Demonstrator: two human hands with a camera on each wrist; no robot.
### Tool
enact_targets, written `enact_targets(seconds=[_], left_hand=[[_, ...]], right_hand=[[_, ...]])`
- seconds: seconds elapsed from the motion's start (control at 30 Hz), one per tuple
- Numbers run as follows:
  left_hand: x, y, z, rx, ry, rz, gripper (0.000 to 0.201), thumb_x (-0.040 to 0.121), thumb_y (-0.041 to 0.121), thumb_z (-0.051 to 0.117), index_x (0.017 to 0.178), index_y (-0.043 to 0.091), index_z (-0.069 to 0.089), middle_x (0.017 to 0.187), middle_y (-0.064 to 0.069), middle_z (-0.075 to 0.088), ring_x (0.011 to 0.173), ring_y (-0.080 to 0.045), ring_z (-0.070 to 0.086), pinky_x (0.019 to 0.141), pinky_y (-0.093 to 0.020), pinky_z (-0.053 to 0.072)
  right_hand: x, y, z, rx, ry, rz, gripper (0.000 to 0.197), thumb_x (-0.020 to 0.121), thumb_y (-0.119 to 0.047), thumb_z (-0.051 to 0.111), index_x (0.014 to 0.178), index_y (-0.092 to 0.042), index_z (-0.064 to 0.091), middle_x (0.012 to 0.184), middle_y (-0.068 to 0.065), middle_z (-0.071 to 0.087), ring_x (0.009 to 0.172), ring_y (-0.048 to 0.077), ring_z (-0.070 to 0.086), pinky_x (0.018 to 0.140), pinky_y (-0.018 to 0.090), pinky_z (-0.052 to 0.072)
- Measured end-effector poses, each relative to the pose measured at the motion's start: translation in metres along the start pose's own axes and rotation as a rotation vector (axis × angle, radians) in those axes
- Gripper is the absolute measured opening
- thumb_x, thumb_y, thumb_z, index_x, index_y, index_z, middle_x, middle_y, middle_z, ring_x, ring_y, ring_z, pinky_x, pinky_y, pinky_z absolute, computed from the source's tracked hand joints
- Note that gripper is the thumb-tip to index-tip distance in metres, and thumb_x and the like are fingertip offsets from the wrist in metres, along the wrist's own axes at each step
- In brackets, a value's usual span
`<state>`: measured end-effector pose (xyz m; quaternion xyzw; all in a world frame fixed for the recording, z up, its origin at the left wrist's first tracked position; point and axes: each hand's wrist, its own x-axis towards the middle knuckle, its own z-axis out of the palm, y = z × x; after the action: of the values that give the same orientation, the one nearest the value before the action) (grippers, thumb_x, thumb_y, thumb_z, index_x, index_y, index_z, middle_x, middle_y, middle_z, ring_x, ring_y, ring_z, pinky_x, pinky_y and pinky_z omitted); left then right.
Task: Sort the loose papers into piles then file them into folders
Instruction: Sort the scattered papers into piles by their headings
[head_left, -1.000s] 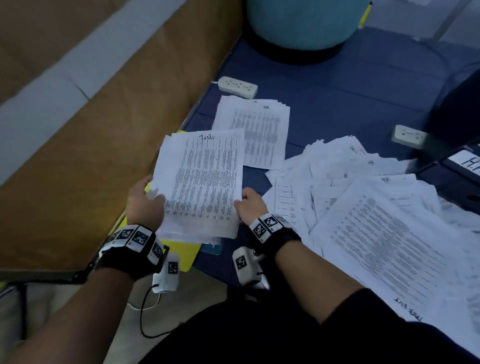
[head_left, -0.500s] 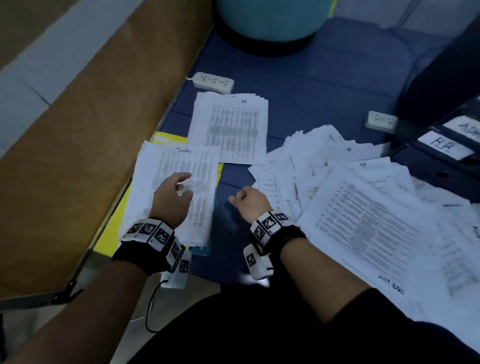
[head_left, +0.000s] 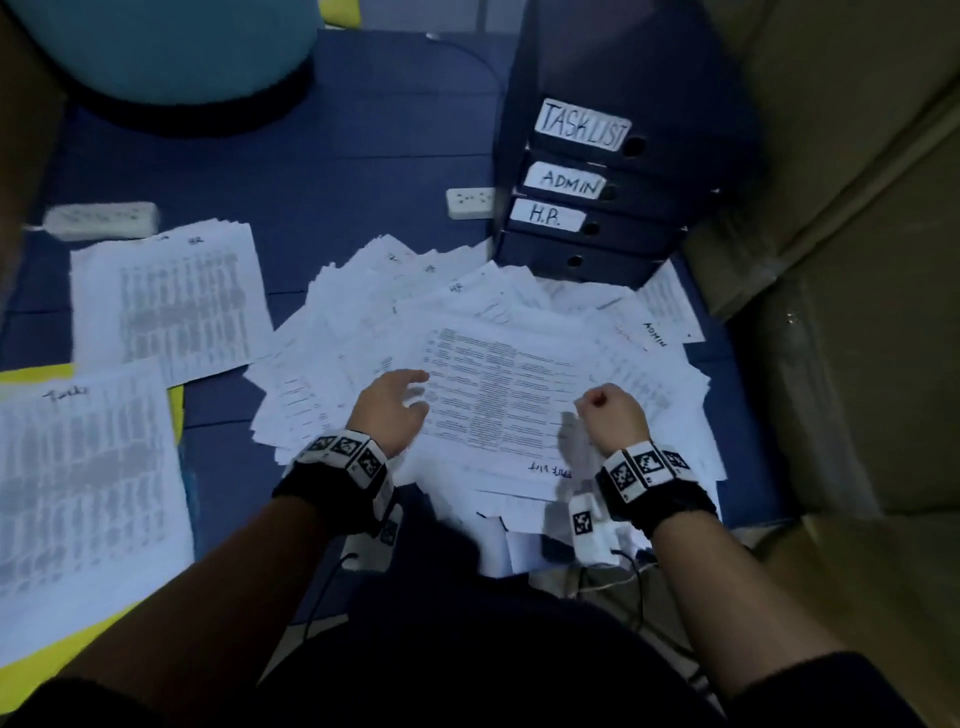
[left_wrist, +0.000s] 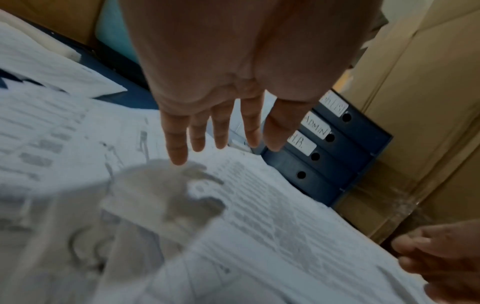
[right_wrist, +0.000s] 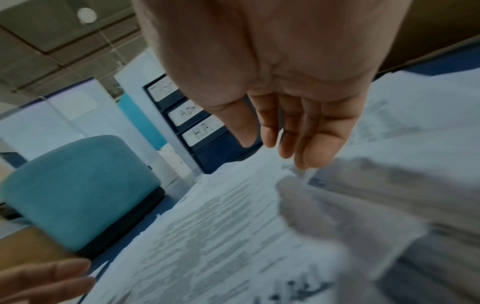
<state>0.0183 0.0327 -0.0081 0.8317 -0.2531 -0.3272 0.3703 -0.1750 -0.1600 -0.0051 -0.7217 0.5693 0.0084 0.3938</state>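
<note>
Two hands, head view: your left hand and right hand hover over the loose heap of white printed papers on the blue floor mat.
Folders: four dark blue box files stacked beyond the heap.
Sorted piles: two white stacks at your left.
Left wrist view: fingers straight, apart, holding nothing.
Right wrist view: fingers loosely bent, holding nothing.
</note>
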Motion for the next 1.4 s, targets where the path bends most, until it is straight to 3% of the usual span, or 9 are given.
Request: enact_targets(seconds=[0.17, 0.27, 0.53, 0.67, 0.83, 0.97, 1.13, 1.3, 1.4], left_hand=[[0.014, -0.009, 0.028, 0.263, -0.117, -0.090, 0.055, 0.090, 0.019, 0.056, 0.143, 0.017, 0.042, 0.154, -0.004, 0.032, 0.145, -0.016, 0.019, 0.115, -0.029, 0.016], [0.014, -0.007, 0.032, 0.283, -0.103, -0.110, 0.056, 0.089, 0.019, 0.058, 0.142, 0.018, 0.043, 0.156, -0.007, 0.025, 0.144, -0.019, 0.021, 0.113, -0.031, 0.021], [0.005, 0.006, 0.027, 0.239, -0.072, -0.124, 0.062, 0.078, 0.030, 0.061, 0.137, 0.014, 0.047, 0.146, -0.009, 0.042, 0.137, -0.024, 0.036, 0.113, -0.038, 0.029], [0.007, 0.019, 0.011, 0.138, 0.028, -0.069, 0.054, 0.090, 0.010, 0.059, 0.141, 0.013, 0.041, 0.148, -0.005, 0.039, 0.135, -0.021, 0.038, 0.104, -0.025, 0.029], [0.012, 0.056, -0.019, 0.112, 0.159, 0.154, 0.077, 0.086, 0.013, 0.068, 0.149, 0.022, 0.025, 0.153, 0.004, 0.029, 0.140, -0.012, 0.026, 0.111, -0.025, 0.021], [0.010, 0.088, -0.038, 0.014, 0.009, 0.212, 0.050, 0.088, 0.010, 0.063, 0.133, 0.027, 0.048, 0.122, 0.012, 0.054, 0.110, -0.003, 0.052, 0.102, -0.026, 0.036], [0.007, 0.090, -0.041, -0.240, 0.033, 0.117, 0.011, 0.093, 0.005, 0.057, 0.094, 0.014, 0.064, 0.067, 0.016, 0.068, 0.059, 0.008, 0.063, 0.057, -0.010, 0.049], [0.003, 0.069, -0.038, -0.473, 0.232, 0.007, 0.015, 0.091, 0.009, 0.061, 0.105, 0.010, 0.067, 0.092, -0.008, 0.072, 0.073, -0.011, 0.069, 0.078, -0.034, 0.057], [-0.003, 0.067, -0.035, -0.540, 0.272, -0.019, 0.022, 0.092, 0.007, 0.060, 0.112, -0.001, 0.064, 0.099, -0.039, 0.059, 0.038, 0.000, 0.047, 0.045, -0.027, 0.046]], right_hand=[[0.005, 0.034, -0.008, 0.014, -0.054, 0.094, 0.020, 0.091, -0.021, 0.060, 0.107, -0.010, 0.055, 0.114, 0.012, 0.063, 0.090, 0.023, 0.057, 0.072, 0.024, 0.040], [0.003, 0.034, 0.002, 0.067, -0.120, 0.104, 0.037, 0.083, -0.029, 0.071, 0.111, -0.013, 0.051, 0.106, 0.008, 0.061, 0.084, 0.023, 0.062, 0.068, 0.030, 0.050], [-0.007, 0.005, -0.009, 0.013, -0.086, -0.073, 0.025, 0.095, -0.002, 0.056, 0.079, -0.011, 0.039, 0.067, -0.003, 0.044, 0.046, 0.011, 0.039, 0.030, 0.014, 0.029], [-0.005, -0.016, -0.051, -0.047, 0.012, -0.231, 0.035, 0.097, -0.001, 0.050, 0.068, -0.019, 0.042, 0.067, -0.005, 0.046, 0.049, 0.007, 0.043, 0.033, 0.010, 0.032], [-0.006, -0.047, -0.094, -0.140, -0.030, -0.472, 0.013, 0.095, -0.014, 0.060, 0.083, -0.020, 0.060, 0.074, -0.001, 0.062, 0.062, 0.010, 0.060, 0.053, 0.019, 0.047], [-0.009, -0.077, -0.116, -0.179, -0.087, -0.615, 0.024, 0.093, -0.018, 0.063, 0.074, -0.032, 0.058, 0.074, -0.007, 0.062, 0.073, 0.011, 0.060, 0.061, 0.028, 0.044], [0.002, -0.091, -0.120, 0.281, 0.072, -0.568, 0.009, 0.088, -0.020, 0.068, 0.084, -0.024, 0.062, 0.082, 0.005, 0.068, 0.073, 0.017, 0.062, 0.068, 0.032, 0.050], [-0.015, -0.075, -0.077, 0.435, -0.124, -0.312, 0.033, 0.087, -0.027, 0.070, 0.115, -0.021, 0.052, 0.100, 0.001, 0.064, 0.085, 0.018, 0.067, 0.073, 0.034, 0.056], [-0.027, -0.071, -0.042, 0.436, -0.157, -0.245, 0.030, 0.086, -0.017, 0.073, 0.109, -0.009, 0.056, 0.102, 0.010, 0.067, 0.088, 0.025, 0.067, 0.072, 0.035, 0.056]])
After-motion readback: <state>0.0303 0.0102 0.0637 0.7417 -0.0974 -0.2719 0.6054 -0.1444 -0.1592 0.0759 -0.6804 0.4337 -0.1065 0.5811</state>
